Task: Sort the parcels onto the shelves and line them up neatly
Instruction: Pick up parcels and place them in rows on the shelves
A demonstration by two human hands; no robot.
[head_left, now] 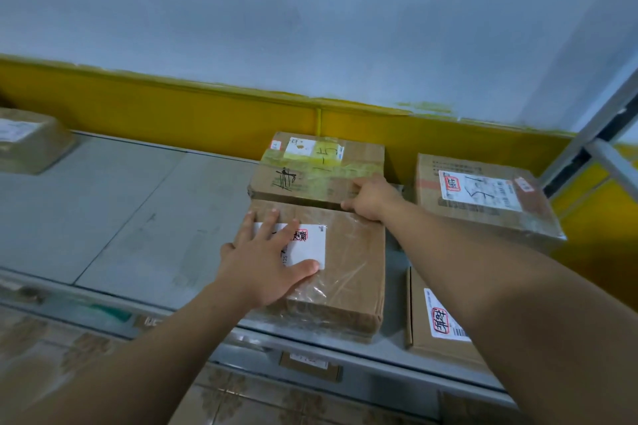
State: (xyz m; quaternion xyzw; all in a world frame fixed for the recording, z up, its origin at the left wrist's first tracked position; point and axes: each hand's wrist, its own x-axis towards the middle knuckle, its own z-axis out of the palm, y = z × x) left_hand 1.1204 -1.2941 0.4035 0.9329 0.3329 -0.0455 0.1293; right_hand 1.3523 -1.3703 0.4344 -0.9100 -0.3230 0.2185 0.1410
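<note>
A brown cardboard parcel (348, 272) with a white label lies at the front of the grey metal shelf (131, 217). My left hand (266, 262) presses flat on its top, fingers spread over the label. Behind it sits a second parcel (303, 172) with yellow tape and black handwriting. My right hand (371, 198) grips the near right corner of that rear parcel, fingers curled over its edge. The two parcels touch front to back.
Two more labelled parcels lie to the right: one at the back (483, 197), one at the front edge (438, 317). Another parcel (27, 145) sits far left. A yellow wall band (172, 114) runs behind the shelf. A shelf upright (600, 134) stands at right.
</note>
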